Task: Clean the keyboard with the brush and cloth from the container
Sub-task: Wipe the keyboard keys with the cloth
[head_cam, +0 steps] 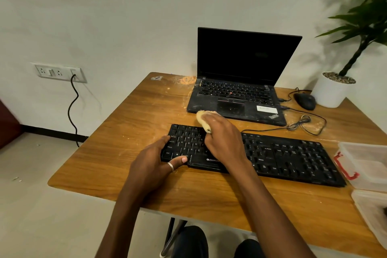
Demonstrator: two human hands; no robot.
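Note:
A black keyboard (282, 157) lies across the wooden table (136, 115). My right hand (224, 138) is closed on a bunched yellow cloth (202, 120) and presses it onto the upper left keys. My left hand (155, 159) grips the keyboard's left end, thumb on the front edge, fingers along the side. A clear plastic container (364, 165) with a red latch stands at the keyboard's right end. Its lid (372, 213) lies nearer, with something dark at its right edge. I cannot see a brush.
A dusty open black laptop (240, 81) stands behind the keyboard. A black mouse (304, 101) with a coiled cable (303, 123) and a white potted plant (333, 90) sit at the back right. A wall socket (58, 72) with a hanging cord is on the left.

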